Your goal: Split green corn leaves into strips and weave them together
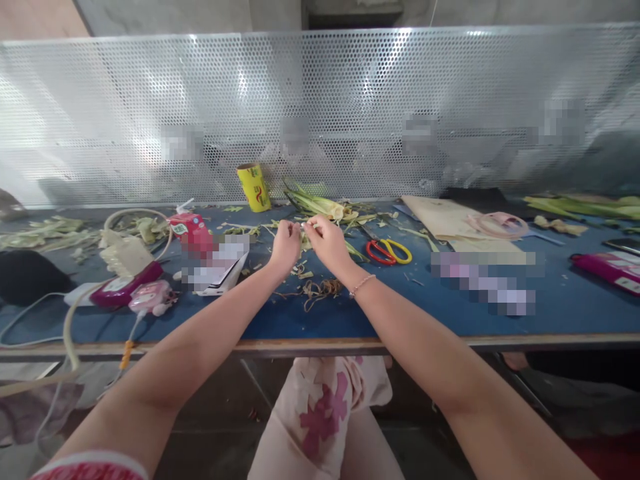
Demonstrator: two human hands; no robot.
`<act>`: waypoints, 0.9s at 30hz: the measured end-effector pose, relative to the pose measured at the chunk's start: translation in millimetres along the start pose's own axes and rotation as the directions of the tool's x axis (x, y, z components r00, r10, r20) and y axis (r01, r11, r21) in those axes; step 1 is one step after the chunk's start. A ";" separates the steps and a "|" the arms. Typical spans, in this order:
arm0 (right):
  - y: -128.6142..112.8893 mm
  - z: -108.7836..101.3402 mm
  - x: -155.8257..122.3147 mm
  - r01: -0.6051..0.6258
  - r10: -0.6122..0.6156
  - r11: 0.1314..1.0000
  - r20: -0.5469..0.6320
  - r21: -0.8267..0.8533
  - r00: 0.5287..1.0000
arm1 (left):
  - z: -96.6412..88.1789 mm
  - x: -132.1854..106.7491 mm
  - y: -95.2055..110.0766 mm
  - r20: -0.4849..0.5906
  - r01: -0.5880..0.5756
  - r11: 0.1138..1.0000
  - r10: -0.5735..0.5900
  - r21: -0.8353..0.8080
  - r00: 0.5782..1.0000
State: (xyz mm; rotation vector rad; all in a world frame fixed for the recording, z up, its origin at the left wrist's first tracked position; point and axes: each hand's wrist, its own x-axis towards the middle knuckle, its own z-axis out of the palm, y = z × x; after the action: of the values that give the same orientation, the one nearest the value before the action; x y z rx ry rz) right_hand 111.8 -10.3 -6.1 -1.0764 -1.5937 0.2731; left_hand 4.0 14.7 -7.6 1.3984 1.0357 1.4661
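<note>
Near the front of the blue surface [310, 327] lies a loose tangle of brown strands [320, 292]. Just beyond it, the left hand [287, 248] and right hand [327, 241] come close together, each grip pinching at a small pale piece [303, 227] too small to identify, with plant scraps [302, 273] scattered below. To their right rest scissors [385, 247] with red and yellow handles. Farther back lies a green leafy bundle [325, 208], with a yellow roll [254, 189] upright to its left. A perforated metal screen [330, 93] stands along the far side
</note>
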 end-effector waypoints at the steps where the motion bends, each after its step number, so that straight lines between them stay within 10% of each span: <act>1: 1.1 -0.6 1.7 -0.025 0.026 0.999 -0.010 0.026 1.000 | 0.0 -1.0 2.1 -0.022 -0.046 0.995 0.048 0.092 0.999; 11: 23.2 -15.1 17.1 -0.169 0.197 0.967 -0.140 0.190 0.970 | 1.8 -9.2 10.7 0.025 -0.162 0.916 0.164 0.366 0.986; 20: 2.2 -8.4 4.7 -0.152 0.146 0.919 0.046 0.363 0.988 | -15.2 10.2 6.3 -0.194 -0.211 0.893 0.307 0.397 0.932; 27: 29.6 -17.4 19.6 -0.289 0.435 0.801 -0.179 0.525 0.882 | -1.8 -5.4 12.4 0.049 -0.285 0.911 0.283 0.299 0.958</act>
State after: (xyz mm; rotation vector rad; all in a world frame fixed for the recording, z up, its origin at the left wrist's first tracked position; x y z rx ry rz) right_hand 142.5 14.6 -7.2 -0.9631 -0.9612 0.7065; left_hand 2.0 5.8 2.5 1.8357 1.1255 1.5537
